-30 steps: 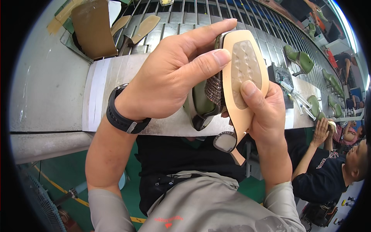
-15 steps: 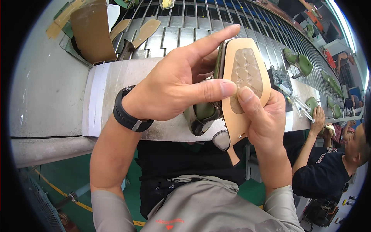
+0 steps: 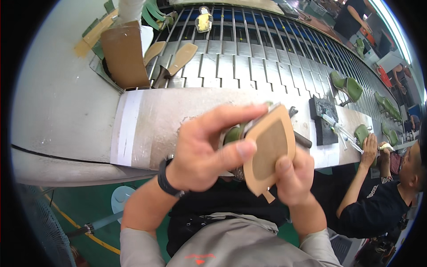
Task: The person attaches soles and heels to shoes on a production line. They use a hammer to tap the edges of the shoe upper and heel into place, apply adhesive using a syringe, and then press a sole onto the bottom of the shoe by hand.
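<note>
Between my two hands is a shoe [image 3: 272, 140] with its tan sole turned up toward me and tilted, a darker panel in the sole's middle. A bit of green upper shows beside my left fingers. My left hand [image 3: 198, 155], with a black watch [image 3: 169, 178] on the wrist, holds the shoe's left side, thumb on the sole's edge and fingers behind. My right hand [image 3: 296, 180] grips its right, lower part, thumb pressed on the sole. Both hands are slightly blurred. Behind the shoe lies a hammer-like tool [image 3: 303, 140], partly hidden.
A slatted metal conveyor [image 3: 249, 66] runs behind the worktable [image 3: 155, 124]. Loose tan soles [image 3: 183, 58] and a brown board [image 3: 124, 55] stand at the far left. Right are a black block [image 3: 324, 120], syringes [image 3: 342, 131], green shoes [image 3: 349, 89] and a co-worker's hand [image 3: 369, 149].
Both hands have brought the shoe lower and nearer to me, and its sole is tilted differently. The view has shifted, showing more of the conveyor and the tool behind the shoe.
</note>
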The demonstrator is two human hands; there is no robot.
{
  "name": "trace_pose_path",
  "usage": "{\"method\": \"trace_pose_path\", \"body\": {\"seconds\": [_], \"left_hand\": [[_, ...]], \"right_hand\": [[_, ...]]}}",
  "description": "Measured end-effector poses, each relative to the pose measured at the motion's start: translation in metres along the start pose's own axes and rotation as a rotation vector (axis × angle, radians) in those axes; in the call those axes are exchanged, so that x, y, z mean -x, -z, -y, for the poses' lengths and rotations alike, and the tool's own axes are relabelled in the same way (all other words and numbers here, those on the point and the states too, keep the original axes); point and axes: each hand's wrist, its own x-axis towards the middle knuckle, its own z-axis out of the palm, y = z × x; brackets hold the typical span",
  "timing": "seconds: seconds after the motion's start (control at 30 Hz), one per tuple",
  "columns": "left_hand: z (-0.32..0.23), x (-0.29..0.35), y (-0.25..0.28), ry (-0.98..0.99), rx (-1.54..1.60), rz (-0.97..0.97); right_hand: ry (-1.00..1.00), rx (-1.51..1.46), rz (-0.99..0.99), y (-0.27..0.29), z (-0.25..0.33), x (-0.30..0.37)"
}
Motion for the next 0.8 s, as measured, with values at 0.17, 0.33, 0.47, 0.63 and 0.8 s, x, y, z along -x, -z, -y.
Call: {"method": "trace_pose_path", "body": {"seconds": [0.17,0.33,0.47,0.63,0.8], "left_hand": [[-0.001,0.049,0.005,-0.129,0.140,-0.195],[-0.051,0.062,-0.005,0.092,-0.105,-0.276],[-0.054,0.072,0.005,0.042,-0.256,-0.359],[-0.052,0.070,0.016,0.070,-0.377,-0.495],[-0.046,0.069,0.016,-0.008,-0.376,-0.548]], "right_hand": [[0.211,0.216,0.170,-0.023,0.001,0.022],[0.410,0.185,0.131,-0.053,-0.006,0.025],[0.425,0.279,0.230,-0.067,0.007,0.014],[0.431,0.282,0.282,-0.080,0.004,0.002],[0.378,0.217,0.245,-0.076,0.000,0.000]]}}
